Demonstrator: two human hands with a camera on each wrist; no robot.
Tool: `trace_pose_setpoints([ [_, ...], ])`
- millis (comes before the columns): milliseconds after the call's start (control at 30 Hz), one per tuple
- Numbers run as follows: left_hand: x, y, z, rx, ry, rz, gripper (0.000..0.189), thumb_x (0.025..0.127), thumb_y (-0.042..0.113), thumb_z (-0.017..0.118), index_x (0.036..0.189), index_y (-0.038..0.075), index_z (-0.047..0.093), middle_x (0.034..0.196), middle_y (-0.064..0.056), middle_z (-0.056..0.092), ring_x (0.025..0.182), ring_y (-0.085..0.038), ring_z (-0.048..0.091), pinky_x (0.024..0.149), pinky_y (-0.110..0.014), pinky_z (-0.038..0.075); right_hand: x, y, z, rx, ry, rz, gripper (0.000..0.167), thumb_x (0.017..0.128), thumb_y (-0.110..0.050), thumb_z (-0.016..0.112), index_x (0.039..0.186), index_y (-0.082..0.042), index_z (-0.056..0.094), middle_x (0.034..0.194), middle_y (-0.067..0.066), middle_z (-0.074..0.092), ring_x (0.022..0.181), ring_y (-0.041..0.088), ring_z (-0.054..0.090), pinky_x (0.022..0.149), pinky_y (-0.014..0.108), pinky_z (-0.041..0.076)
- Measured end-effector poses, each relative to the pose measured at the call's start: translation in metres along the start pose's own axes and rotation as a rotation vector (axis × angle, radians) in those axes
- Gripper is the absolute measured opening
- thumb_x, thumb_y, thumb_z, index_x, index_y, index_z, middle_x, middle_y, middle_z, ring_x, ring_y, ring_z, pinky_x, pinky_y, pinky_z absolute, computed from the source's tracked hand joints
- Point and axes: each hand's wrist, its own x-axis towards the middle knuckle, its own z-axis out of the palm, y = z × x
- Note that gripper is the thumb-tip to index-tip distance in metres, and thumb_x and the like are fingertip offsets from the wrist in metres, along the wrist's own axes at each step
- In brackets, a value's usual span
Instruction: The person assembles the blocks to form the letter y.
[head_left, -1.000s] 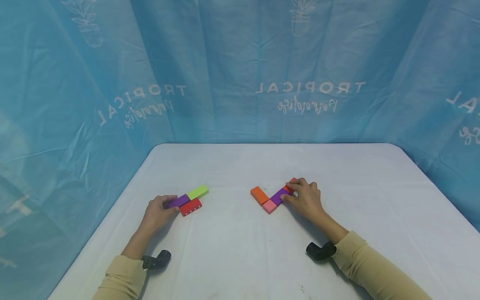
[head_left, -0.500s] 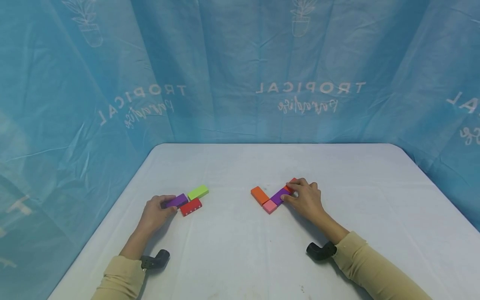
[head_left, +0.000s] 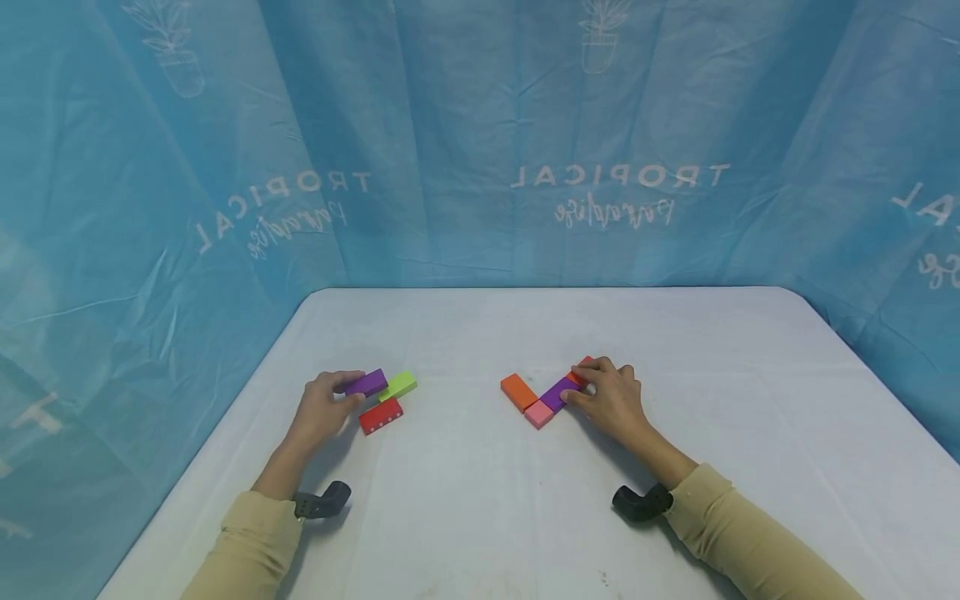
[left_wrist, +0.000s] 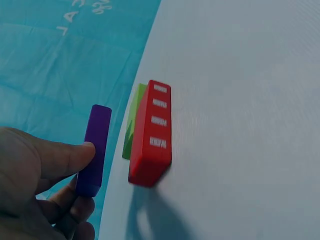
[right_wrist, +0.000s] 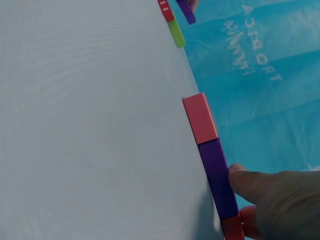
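My left hand point(head_left: 318, 412) pinches a purple block point(head_left: 367, 383) between thumb and fingers, held above the table beside a lime green block point(head_left: 398, 385). A red block point(head_left: 381, 415) with pale marks on its side lies just nearer, below that hand. In the left wrist view, the purple block point(left_wrist: 94, 150) stands apart from the red block point(left_wrist: 152, 132). My right hand point(head_left: 611, 398) grips a row of blocks, its thumb against a purple block point(head_left: 558, 394) and its fingertips at an orange-red block point(head_left: 577, 377). A pink block point(head_left: 538, 413) touches the row's near end.
An orange block point(head_left: 518, 392) lies at an angle against the pink one. White cloth covers the table point(head_left: 465, 500), and a blue printed curtain point(head_left: 450, 167) hangs behind and at the sides. Each wrist wears a black camera mount point(head_left: 326, 500).
My left hand first drew the purple block left, away from the green one, then raised it and moved it away from me and rightward. My right hand has stayed put.
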Motion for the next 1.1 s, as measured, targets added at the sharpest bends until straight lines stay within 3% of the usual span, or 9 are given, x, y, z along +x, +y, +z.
trace_pose_setpoints([
  [200,0.008,0.011,0.008,-0.026,-0.018,0.008,0.044,0.093,0.014,0.055,0.137,0.01,0.047,0.138,-0.02,0.042,0.132,-0.04,0.036,0.106,-0.062,0.029,0.0,-0.001,0.0,-0.001,0.002,-0.005,0.051,0.078,-0.032,0.075,0.121,-0.008,0.064,0.118,0.011,0.059,0.095,0.031,0.044,0.079,0.045,0.032],
  [500,0.019,0.023,0.021,-0.044,-0.034,0.031,0.044,0.092,0.013,0.057,0.136,0.012,0.049,0.136,-0.016,0.045,0.13,-0.036,0.038,0.107,-0.058,0.031,0.0,-0.001,0.0,-0.003,0.005,-0.007,0.051,0.078,-0.033,0.075,0.121,-0.009,0.064,0.118,0.011,0.059,0.097,0.031,0.044,0.081,0.046,0.032],
  [833,0.028,0.041,0.037,-0.041,-0.059,0.15,0.041,0.091,0.013,0.059,0.132,0.012,0.053,0.131,-0.014,0.051,0.124,-0.032,0.04,0.104,-0.054,0.032,0.0,-0.001,0.0,-0.011,0.005,-0.005,0.051,0.078,-0.033,0.075,0.121,-0.009,0.064,0.118,0.011,0.059,0.096,0.031,0.044,0.079,0.045,0.032],
  [1100,0.035,0.052,0.05,-0.061,-0.131,0.184,0.039,0.091,0.014,0.06,0.13,0.016,0.056,0.132,-0.011,0.051,0.123,-0.029,0.043,0.103,-0.05,0.034,-0.001,-0.001,0.0,-0.007,0.008,-0.006,0.051,0.077,-0.033,0.076,0.12,-0.009,0.065,0.118,0.011,0.059,0.095,0.031,0.044,0.077,0.043,0.032],
])
